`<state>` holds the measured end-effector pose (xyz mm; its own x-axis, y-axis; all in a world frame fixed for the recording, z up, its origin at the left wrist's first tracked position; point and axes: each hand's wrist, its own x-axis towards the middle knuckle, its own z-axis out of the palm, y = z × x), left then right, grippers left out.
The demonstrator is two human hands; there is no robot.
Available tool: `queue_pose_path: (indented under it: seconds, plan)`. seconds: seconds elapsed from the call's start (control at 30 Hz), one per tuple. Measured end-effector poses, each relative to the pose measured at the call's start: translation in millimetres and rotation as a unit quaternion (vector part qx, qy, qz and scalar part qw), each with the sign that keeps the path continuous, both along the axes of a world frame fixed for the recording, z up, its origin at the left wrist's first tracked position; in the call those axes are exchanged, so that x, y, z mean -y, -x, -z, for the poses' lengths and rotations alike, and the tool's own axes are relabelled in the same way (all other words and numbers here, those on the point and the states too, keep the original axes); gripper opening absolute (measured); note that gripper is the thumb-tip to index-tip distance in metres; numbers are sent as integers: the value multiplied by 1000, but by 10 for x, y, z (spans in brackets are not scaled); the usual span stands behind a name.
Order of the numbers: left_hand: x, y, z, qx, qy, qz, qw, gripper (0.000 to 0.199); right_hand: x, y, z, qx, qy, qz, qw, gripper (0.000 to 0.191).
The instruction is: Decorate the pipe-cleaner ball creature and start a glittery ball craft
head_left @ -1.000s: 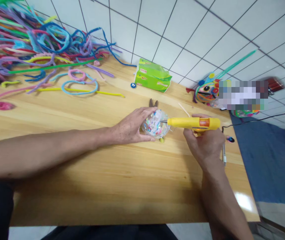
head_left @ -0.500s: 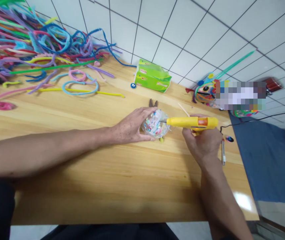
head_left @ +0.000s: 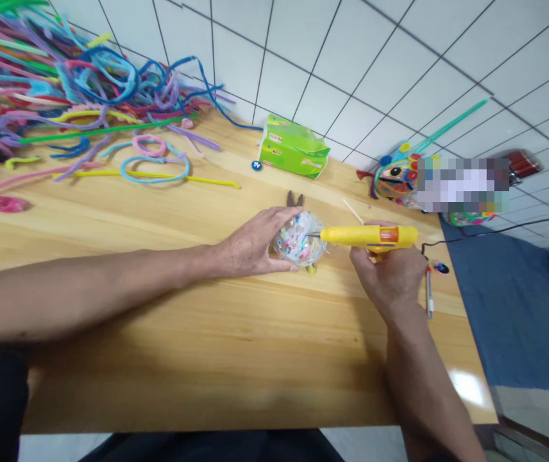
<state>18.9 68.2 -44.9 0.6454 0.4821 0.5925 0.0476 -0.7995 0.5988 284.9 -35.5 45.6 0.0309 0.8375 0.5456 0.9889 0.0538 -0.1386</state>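
Note:
My left hand (head_left: pixel 255 244) is wrapped round the left side of a clear, rounded container (head_left: pixel 298 240) with multicoloured bits showing in it. In my right hand (head_left: pixel 390 269) is a yellow hot glue gun (head_left: pixel 365 236), held level. Its metal nozzle points left and meets the container's upper face, as far as I can see. Two dark jaws of a tool (head_left: pixel 295 197) stick out behind the container, and a small yellow-green piece (head_left: pixel 311 269) shows at its near edge. What lies underneath the container is hidden.
Tangled pipe cleaners (head_left: pixel 96 83) fill the back left of the wooden table (head_left: pixel 197 366). A green tissue pack (head_left: pixel 294 147) and a blue button (head_left: pixel 256 165) lie near the tiled wall. At right are a decorated craft piece (head_left: pixel 394 173), a pen (head_left: pixel 429 295) and a black cord (head_left: pixel 505 224).
Almost nothing differs. The glue gun and my right hand have shifted very slightly left, with the nozzle still at the container.

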Motion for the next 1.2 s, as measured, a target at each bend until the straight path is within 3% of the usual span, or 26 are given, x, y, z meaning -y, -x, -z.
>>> queue_pose_path:
  seconds: [0.47,0.97,1.2]
  plan:
    - [1,3,6,2,3,2,1000,107,32,-44,7,5,-10,-67,998,27]
    - [7,0,-18,-14,17,-2,1000,107,38,-21,-43,0,14,-41,999,25]
    - [3,-2,-6,-10,-1,-2,1000,107,39,-31,-38,-5,12,-59,998,26]
